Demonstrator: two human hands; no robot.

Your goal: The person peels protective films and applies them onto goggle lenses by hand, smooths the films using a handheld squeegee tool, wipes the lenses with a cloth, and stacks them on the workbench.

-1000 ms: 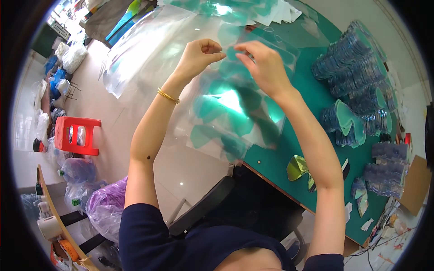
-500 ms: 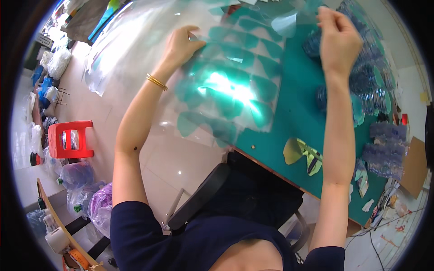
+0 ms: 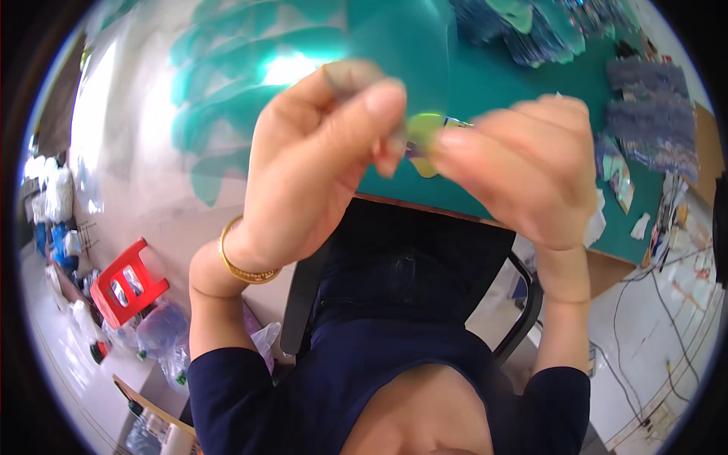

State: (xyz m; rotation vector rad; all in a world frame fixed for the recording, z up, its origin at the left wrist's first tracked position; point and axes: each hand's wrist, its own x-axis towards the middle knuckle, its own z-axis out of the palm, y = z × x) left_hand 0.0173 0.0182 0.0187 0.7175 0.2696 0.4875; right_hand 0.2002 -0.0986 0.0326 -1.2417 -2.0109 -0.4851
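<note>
Green table top fills the far side, with a big clear plastic sheet hanging over its left part. The sheet has leaf shapes cut in it. Piles of clear plastic pieces sit on the right of the table. A black chair stands under the table edge, and a red stool is on the floor at the left.

Both hands are up close and look blurry. The left hand wears a gold bangle. Its thumb and fingers are pinched together on a small yellow-green piece. The right hand pinches the same piece from the other side. The piece is held between both hands, above the near edge of the table.
</note>
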